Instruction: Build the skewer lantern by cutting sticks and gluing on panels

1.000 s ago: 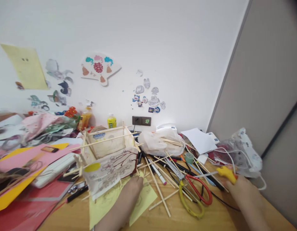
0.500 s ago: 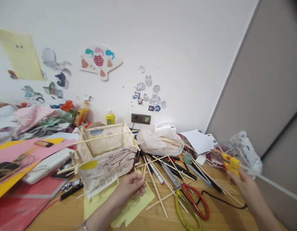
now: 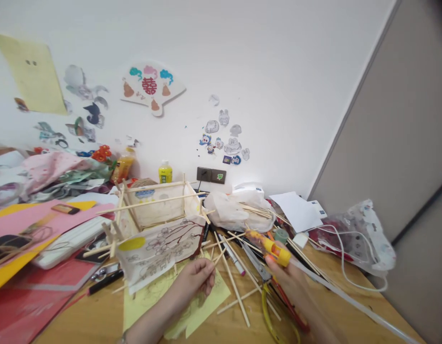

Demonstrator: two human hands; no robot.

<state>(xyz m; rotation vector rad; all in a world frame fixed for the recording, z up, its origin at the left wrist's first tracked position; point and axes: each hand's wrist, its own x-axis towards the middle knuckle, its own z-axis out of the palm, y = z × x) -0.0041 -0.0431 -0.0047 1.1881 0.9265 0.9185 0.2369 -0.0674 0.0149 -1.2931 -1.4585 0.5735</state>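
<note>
My left hand (image 3: 195, 279) is closed in a pinch on a thin wooden stick (image 3: 218, 259) just right of the lantern frame (image 3: 154, 215), a box of sticks with drawn paper (image 3: 159, 248) on its near side. My right hand (image 3: 296, 286) grips a yellow glue gun (image 3: 269, 246), its nozzle pointing left toward the loose sticks (image 3: 235, 282); the hand is blurred. A white cord (image 3: 350, 301) trails from the gun to the right. Both hands hover over the wooden table (image 3: 99, 320).
Red-and-yellow scissors (image 3: 278, 310) lie under my right hand among pens and sticks. A white plastic bag (image 3: 235, 212) and a printed bag (image 3: 360, 234) sit at the back right. Pink and red paper (image 3: 30, 224) piles up at the left. A yellow sheet (image 3: 199, 310) lies under my left hand.
My right hand has carried the glue gun from the far right toward the middle, over the scissors. My left hand has closed on a stick and stayed beside the lantern.
</note>
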